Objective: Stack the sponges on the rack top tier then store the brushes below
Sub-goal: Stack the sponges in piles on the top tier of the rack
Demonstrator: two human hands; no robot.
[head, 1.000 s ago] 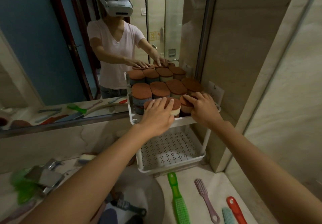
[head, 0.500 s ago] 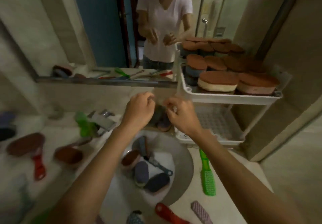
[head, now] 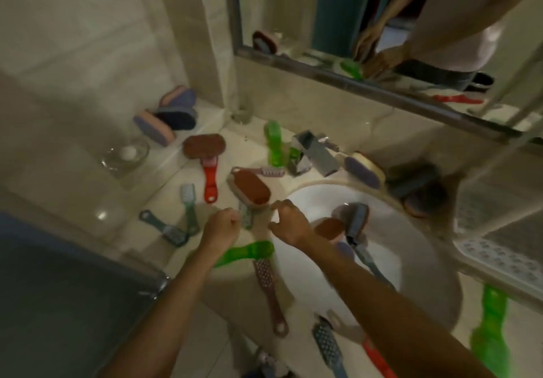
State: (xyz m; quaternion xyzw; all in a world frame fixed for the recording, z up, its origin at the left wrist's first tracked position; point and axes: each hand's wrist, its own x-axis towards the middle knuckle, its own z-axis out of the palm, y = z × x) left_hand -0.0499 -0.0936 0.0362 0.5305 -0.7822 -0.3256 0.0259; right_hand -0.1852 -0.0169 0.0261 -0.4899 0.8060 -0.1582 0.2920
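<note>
Looking down on a pale stone counter (head: 235,139): glass dish (head: 125,154) at left, purple sponges (head: 166,113) in the tiled corner above it. Brown sponge (head: 249,186) lay mid-frame, just above both hands. Left hand (head: 221,227) curled in a fist, nothing visible in it. Right hand (head: 289,222) hovered, fingers spread and bent, empty. Brushes (head: 266,277) lay scattered round the white sink (head: 308,198). Mirror (head: 382,92) upper right; white rack (head: 499,257) at right edge.

Both arms bare, stretched fwd & down. L hand (head: 221,227) balled in a fist, holding nothing. R hand (head: 289,224) loose, fingers half-bent, spread.
</note>
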